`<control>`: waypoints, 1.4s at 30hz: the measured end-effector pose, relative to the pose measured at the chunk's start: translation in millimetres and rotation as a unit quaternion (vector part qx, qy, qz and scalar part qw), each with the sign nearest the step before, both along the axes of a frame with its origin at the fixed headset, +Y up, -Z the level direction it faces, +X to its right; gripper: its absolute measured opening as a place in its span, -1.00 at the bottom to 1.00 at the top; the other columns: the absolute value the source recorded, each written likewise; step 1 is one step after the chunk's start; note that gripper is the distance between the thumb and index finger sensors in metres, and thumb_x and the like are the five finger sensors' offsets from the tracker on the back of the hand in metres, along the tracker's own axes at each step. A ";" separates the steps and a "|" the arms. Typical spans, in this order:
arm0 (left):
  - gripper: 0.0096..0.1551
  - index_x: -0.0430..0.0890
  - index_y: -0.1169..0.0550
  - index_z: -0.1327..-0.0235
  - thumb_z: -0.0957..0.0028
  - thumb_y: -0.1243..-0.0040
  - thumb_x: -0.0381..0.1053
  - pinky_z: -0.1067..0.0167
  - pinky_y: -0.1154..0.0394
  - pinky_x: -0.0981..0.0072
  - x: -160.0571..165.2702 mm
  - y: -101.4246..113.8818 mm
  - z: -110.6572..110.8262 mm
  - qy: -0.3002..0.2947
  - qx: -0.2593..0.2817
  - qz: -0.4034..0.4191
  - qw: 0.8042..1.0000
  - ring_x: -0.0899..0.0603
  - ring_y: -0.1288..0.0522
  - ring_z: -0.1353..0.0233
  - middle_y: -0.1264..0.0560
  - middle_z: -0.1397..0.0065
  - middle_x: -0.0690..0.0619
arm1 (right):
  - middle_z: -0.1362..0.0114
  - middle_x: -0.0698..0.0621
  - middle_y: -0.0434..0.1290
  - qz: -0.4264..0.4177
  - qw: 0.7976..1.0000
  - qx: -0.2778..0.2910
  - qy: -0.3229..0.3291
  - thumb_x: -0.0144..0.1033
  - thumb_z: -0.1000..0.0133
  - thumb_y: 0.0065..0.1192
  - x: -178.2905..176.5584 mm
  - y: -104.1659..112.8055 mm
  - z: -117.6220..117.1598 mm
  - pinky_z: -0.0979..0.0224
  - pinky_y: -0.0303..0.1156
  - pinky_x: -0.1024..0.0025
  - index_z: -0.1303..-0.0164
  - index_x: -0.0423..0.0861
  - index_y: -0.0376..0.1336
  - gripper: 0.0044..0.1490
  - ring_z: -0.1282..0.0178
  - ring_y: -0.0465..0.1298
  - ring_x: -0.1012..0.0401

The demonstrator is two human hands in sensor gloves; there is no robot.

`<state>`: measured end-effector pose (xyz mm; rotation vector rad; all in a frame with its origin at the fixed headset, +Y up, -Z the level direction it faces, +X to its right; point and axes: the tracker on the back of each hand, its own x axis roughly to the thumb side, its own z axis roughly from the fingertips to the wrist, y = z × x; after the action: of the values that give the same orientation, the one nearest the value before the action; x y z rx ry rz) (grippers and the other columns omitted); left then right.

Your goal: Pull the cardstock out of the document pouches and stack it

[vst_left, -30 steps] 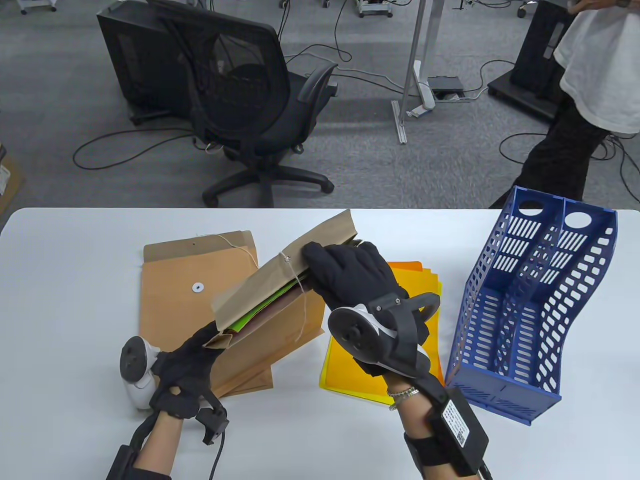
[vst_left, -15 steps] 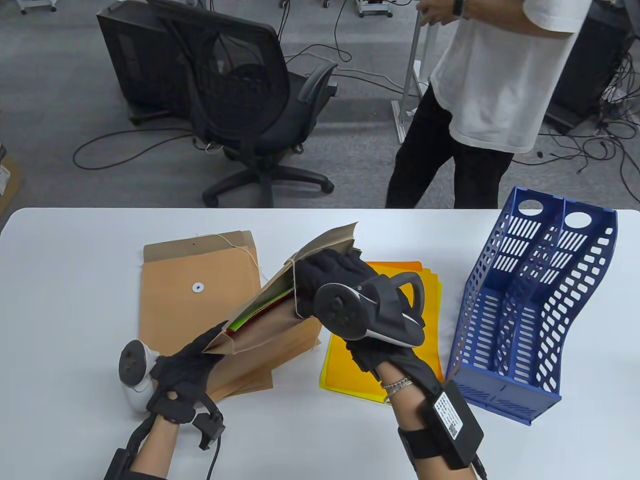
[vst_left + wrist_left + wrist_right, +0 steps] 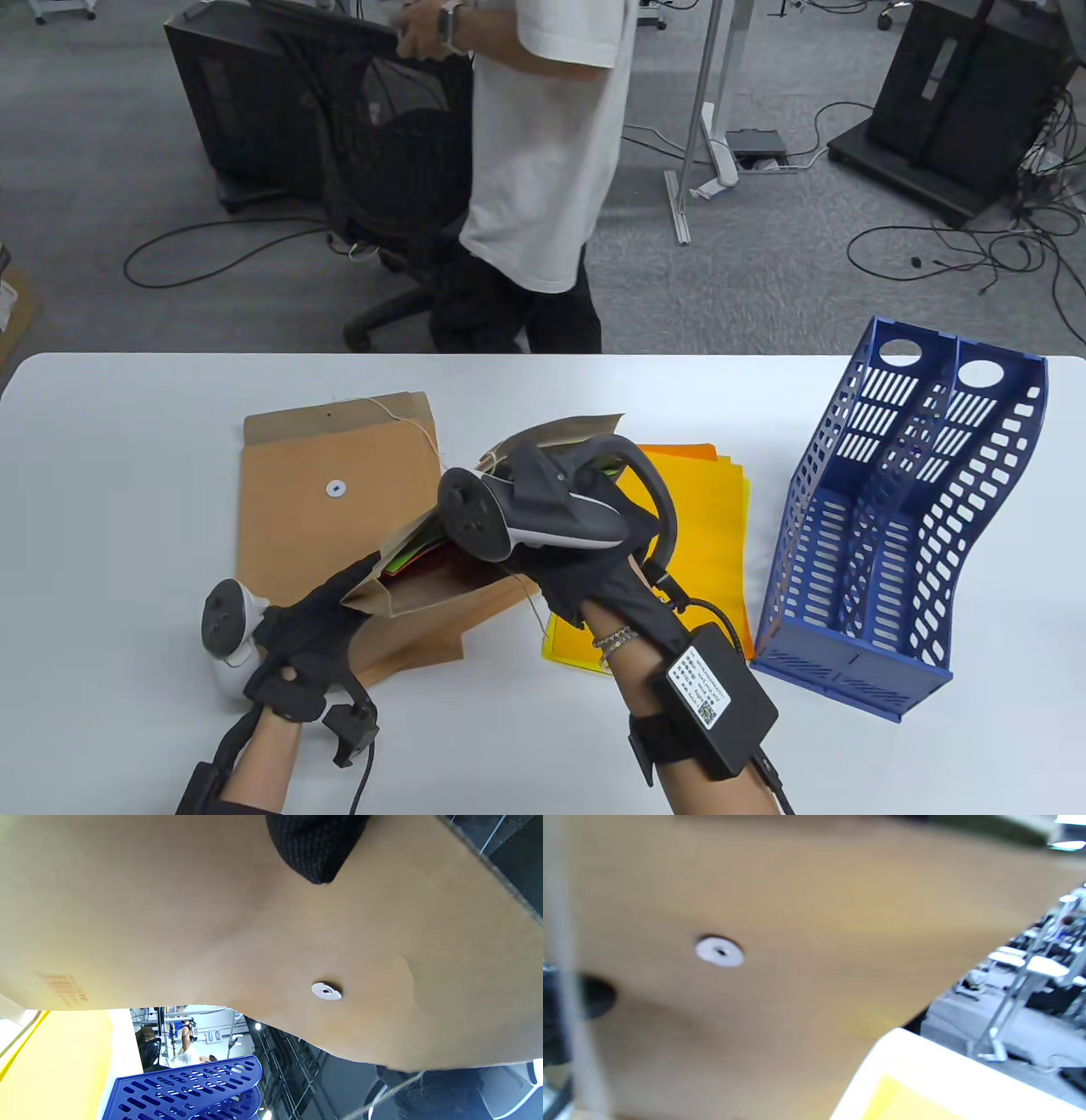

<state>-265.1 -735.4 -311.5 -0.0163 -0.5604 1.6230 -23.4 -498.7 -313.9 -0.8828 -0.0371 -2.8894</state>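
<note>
**Table view: both hands on one pouch, cardstock showing at its mouth**

Table view, left to right as I see it. Left hand point(image 3: 310, 632) grips the near corner of a brown document pouch point(image 3: 424, 581), held tilted up off the bench point(image 3: 127, 475). Under it lies a second pouch point(image 3: 339, 492), flat, white button facing up, string loose at its top edge. Green and red cardstock point(image 3: 414, 559) edges show in the open mouth of the lifted pouch. Right hand point(image 3: 594, 569) sits at the far end of that pouch, tracker point(image 3: 526, 514) on top hiding the fingers; I can't tell what they hold. Just right of it, a stack of orange and yellow sheets point(image 3: 713, 509) lies flat on the bench. Far right, a blue file rack point(image 3: 899, 518) lies on its side, apart from the sheets.

Left wrist view: one gloved fingertip point(image 3: 316, 846) presses on the pouch face, button point(image 3: 326, 991) below it.

Right wrist view: blurred; pouch face and button point(image 3: 719, 951) only, fingers not readable.
</note>
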 end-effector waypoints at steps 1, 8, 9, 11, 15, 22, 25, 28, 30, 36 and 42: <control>-0.50 0.30 -0.53 -0.31 -0.07 -0.21 0.01 -0.28 -0.47 -0.03 1.2 1.1 0.6 -0.002 0.001 -0.005 1.000 -0.13 -0.56 -0.44 -0.55 -0.49 0.00 | -0.36 0.08 0.58 -0.009 1.000 0.001 0.007 -0.11 -0.11 0.25 -0.6 -0.6 0.0 -0.49 0.45 0.12 -0.26 0.16 0.43 -0.51 -0.40 0.57 0.09; -0.47 0.26 -0.50 -0.34 -0.06 -0.25 0.01 -0.25 -0.51 0.00 5.7 5.0 2.8 0.004 0.010 -0.046 0.999 -0.08 -0.60 -0.40 -0.59 -0.45 0.06 | -0.24 0.10 0.66 -0.039 0.998 0.056 0.014 -0.14 -0.05 0.28 7.3 22.9 6.7 -0.42 0.50 0.15 -0.15 0.13 0.50 -0.53 -0.28 0.64 0.11; -0.47 0.25 -0.51 -0.34 -0.05 -0.25 0.00 -0.24 -0.51 0.00 4.8 3.0 2.5 0.008 0.006 -0.051 0.999 -0.08 -0.61 -0.39 -0.60 -0.43 0.06 | -0.23 0.10 0.66 -0.042 0.997 0.063 0.016 -0.13 -0.05 0.27 9.9 27.9 6.6 -0.42 0.51 0.15 -0.15 0.14 0.50 -0.53 -0.27 0.64 0.12; -0.48 0.23 -0.53 -0.32 -0.05 -0.26 0.00 -0.25 -0.50 0.00 2.2 -2.7 1.9 0.014 -0.007 -0.059 0.998 -0.09 -0.62 -0.38 -0.61 -0.42 0.06 | -0.24 0.10 0.66 -0.064 0.994 0.083 0.003 -0.13 -0.05 0.27 19.7 43.5 8.4 -0.42 0.50 0.15 -0.15 0.14 0.50 -0.53 -0.28 0.64 0.12; -0.49 0.21 -0.54 -0.32 -0.05 -0.26 0.00 -0.22 -0.52 0.02 1.5 -3.0 0.3 0.017 -0.012 -0.017 1.000 -0.09 -0.62 -0.36 -0.62 -0.41 0.05 | -0.27 0.09 0.64 -0.137 0.974 0.180 -0.028 -0.14 -0.06 0.28 44.4 74.9 22.0 -0.42 0.49 0.13 -0.17 0.15 0.49 -0.53 -0.31 0.62 0.10; -0.49 0.20 -0.52 -0.33 -0.06 -0.24 0.02 -0.15 -0.56 0.07 -4.4 -4.1 -0.4 0.015 -0.025 -0.014 0.999 -0.08 -0.66 -0.31 -0.65 -0.37 0.06 | -0.33 0.08 0.60 -0.245 0.838 0.455 -0.172 -0.12 -0.15 0.20 89.3 108.0 61.8 -0.31 0.57 0.21 -0.35 0.23 0.37 -0.48 -0.28 0.63 0.11; -0.48 0.18 -0.50 -0.35 -0.07 -0.23 0.02 -0.12 -0.58 0.09 -12.7 -7.4 -2.7 0.016 -0.043 0.001 0.999 -0.07 -0.68 -0.28 -0.66 -0.35 0.05 | -0.36 0.09 0.57 -0.247 0.780 0.527 -0.230 -0.10 -0.21 0.14 112.0 116.8 81.4 -0.28 0.61 0.27 -0.45 0.26 0.25 -0.46 -0.28 0.63 0.13; -0.46 0.12 -0.47 -0.39 -0.08 -0.21 0.03 -0.07 -0.61 0.13 -19.8 -11.8 -4.8 0.008 -0.061 0.032 0.998 -0.08 -0.71 -0.22 -0.67 -0.32 0.02 | -0.35 0.06 0.56 -0.261 0.733 0.572 -0.258 -0.12 -0.22 0.14 134.5 115.3 94.2 -0.21 0.65 0.29 -0.47 0.22 0.22 -0.44 -0.23 0.65 0.12; -0.45 0.10 -0.47 -0.40 -0.09 -0.20 0.03 -0.05 -0.62 0.13 -23.0 -12.9 -4.6 0.006 -0.071 0.056 0.996 -0.08 -0.72 -0.20 -0.68 -0.31 0.01 | -0.34 0.03 0.57 -0.263 0.719 0.588 -0.261 -0.15 -0.21 0.15 147.4 107.9 94.7 -0.15 0.67 0.29 -0.46 0.19 0.23 -0.44 -0.19 0.67 0.11; -0.45 0.10 -0.46 -0.40 -0.10 -0.19 0.04 -0.06 -0.61 0.13 -38.3 -5.7 -1.5 0.025 -0.063 0.102 0.992 -0.09 -0.71 -0.21 -0.67 -0.32 0.01 | -0.33 0.00 0.57 -0.252 0.798 0.485 -0.253 -0.20 -0.17 0.18 167.3 30.1 62.4 -0.07 0.71 0.30 -0.41 0.18 0.29 -0.45 -0.12 0.70 0.09; -0.45 0.10 -0.44 -0.42 -0.12 -0.18 0.04 -0.09 -0.59 0.11 -59.2 -5.6 0.2 0.052 -0.080 0.116 0.989 -0.10 -0.69 -0.23 -0.65 -0.34 0.00 | -0.37 0.00 0.52 -0.151 0.866 0.408 -0.248 -0.21 -0.17 0.17 152.4 -88.8 25.7 -0.08 0.71 0.30 -0.41 0.19 0.26 -0.45 -0.16 0.69 0.08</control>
<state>-324.2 -741.0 -311.3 0.0148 -0.3594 1.8804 129.0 -587.5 -288.2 0.0200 1.2619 -2.8257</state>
